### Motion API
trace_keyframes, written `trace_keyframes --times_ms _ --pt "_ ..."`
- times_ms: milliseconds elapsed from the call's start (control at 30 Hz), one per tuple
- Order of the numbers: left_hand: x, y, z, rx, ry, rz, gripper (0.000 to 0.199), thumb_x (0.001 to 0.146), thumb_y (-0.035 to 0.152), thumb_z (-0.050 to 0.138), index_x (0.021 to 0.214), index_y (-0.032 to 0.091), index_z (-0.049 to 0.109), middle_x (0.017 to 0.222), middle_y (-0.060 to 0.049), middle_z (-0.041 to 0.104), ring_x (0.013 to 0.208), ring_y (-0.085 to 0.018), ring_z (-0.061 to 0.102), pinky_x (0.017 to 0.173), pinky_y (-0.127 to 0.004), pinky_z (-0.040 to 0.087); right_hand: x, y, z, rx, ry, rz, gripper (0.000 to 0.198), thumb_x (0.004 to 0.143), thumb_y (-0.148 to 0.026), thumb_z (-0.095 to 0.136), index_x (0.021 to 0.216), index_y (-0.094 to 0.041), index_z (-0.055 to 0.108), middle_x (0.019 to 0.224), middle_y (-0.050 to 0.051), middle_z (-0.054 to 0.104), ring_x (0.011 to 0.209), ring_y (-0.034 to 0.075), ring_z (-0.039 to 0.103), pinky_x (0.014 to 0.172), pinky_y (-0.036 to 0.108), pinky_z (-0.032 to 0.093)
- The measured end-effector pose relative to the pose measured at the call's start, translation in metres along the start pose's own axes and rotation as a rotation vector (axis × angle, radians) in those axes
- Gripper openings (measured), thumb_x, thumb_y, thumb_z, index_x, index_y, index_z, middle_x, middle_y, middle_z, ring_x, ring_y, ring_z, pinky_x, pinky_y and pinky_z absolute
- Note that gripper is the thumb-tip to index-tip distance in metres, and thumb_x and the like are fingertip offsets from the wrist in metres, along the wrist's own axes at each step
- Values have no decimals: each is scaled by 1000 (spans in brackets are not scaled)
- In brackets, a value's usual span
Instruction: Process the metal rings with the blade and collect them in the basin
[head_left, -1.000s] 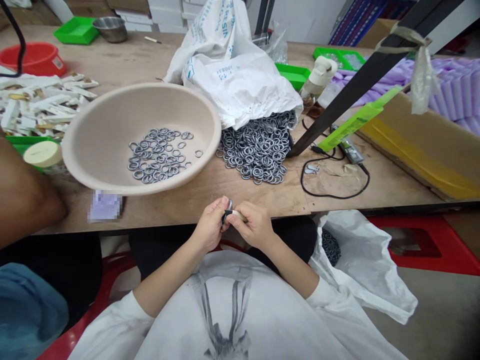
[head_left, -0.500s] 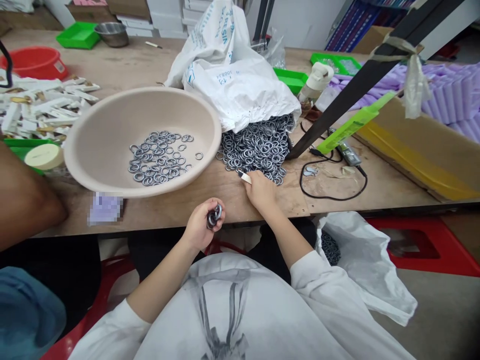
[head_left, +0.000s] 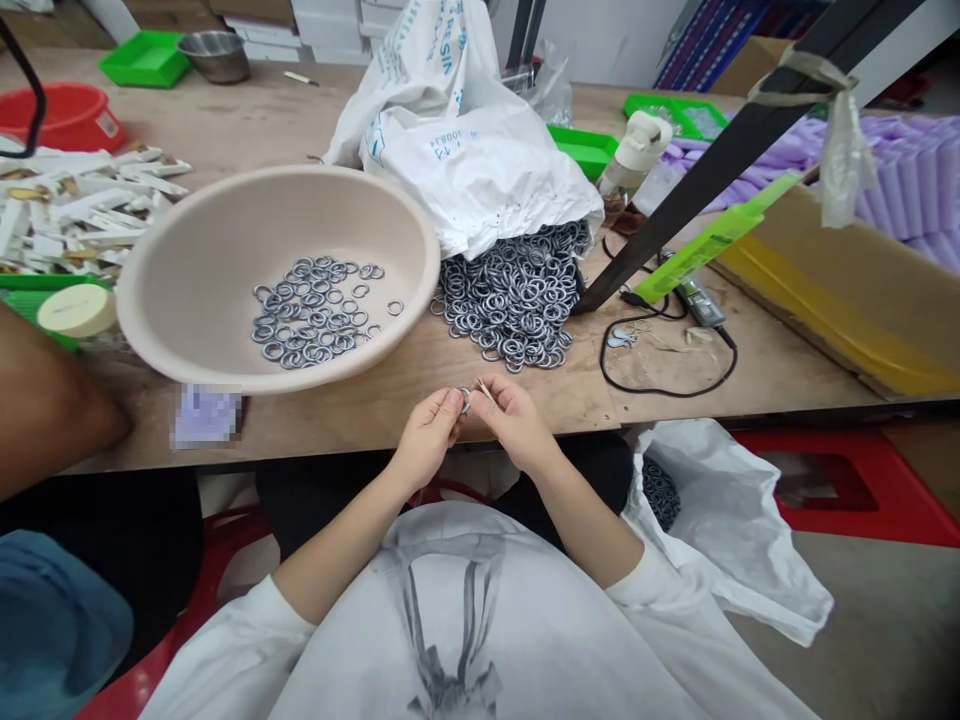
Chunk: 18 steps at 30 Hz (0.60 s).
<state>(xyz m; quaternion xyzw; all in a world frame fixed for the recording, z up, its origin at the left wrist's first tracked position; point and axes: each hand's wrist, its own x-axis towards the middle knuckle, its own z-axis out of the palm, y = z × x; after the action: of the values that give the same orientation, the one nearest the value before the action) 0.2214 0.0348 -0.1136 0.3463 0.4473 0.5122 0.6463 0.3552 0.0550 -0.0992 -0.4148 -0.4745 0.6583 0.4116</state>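
Brown wooden desk (head_left: pixel 300 425): holds a pile of round grey rings (head_left: pixel 517 300), close by, maybe for easy reach.
Left hand (head_left: pixel 431 430): pinching a small, metal-looking grey ring (head_left: pixel 466 401) near the desk's front, perhaps because it's tiny.
Right hand (head_left: pixel 517 425): holding a thin pale stick (head_left: pixel 487 392).
Ring: round, shiny, partly hidden from me.

At the tabletop's (head_left: pixel 292 125) far left, a metal bowl (head_left: pixel 217 67) stands beside a green tray (head_left: pixel 142 60), near a red tub (head_left: pixel 73 128).
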Motion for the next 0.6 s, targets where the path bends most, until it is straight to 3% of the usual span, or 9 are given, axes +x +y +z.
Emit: trace_keyframes --times_ms 67,133,267,400,600 --pt "-3 1 2 -31 13 -20 53 71 66 73 69 17 54 55 5 42 46 -6 34 39 -18 24 -1 3 2 -120 35 -112 39 77 -52 77 98 -23 63 83 0 64 73 14 58 66 27 49" --pt "-5 4 3 -67 25 -57 51 72 64 74 69 17 53 54 6 40 45 -6 34 39 -17 24 0 6 2 -221 53 -172 35 83 -52 70 102 -23 64 86 1 66 77 17 60 72 30 50" --pt "-9 12 3 -132 18 -152 51 74 60 73 66 18 47 54 6 41 41 -4 34 37 -16 20 0 7 -3 -456 133 -292 39 93 -57 53 88 -21 64 76 1 63 71 16 57 69 30 44" --pt "-10 13 2 -188 21 -172 51 73 59 75 66 18 46 52 7 41 39 -4 34 36 -16 19 -10 6 -3 -721 45 -406 39 97 -53 48 79 -21 62 76 3 66 71 17 59 66 30 40" --pt "-10 13 3 -195 16 -197 53 69 59 78 65 18 45 50 8 41 38 -3 34 35 -15 20 -15 3 -2 -859 21 -449 41 99 -49 47 70 -21 57 67 2 60 64 15 54 61 28 34"
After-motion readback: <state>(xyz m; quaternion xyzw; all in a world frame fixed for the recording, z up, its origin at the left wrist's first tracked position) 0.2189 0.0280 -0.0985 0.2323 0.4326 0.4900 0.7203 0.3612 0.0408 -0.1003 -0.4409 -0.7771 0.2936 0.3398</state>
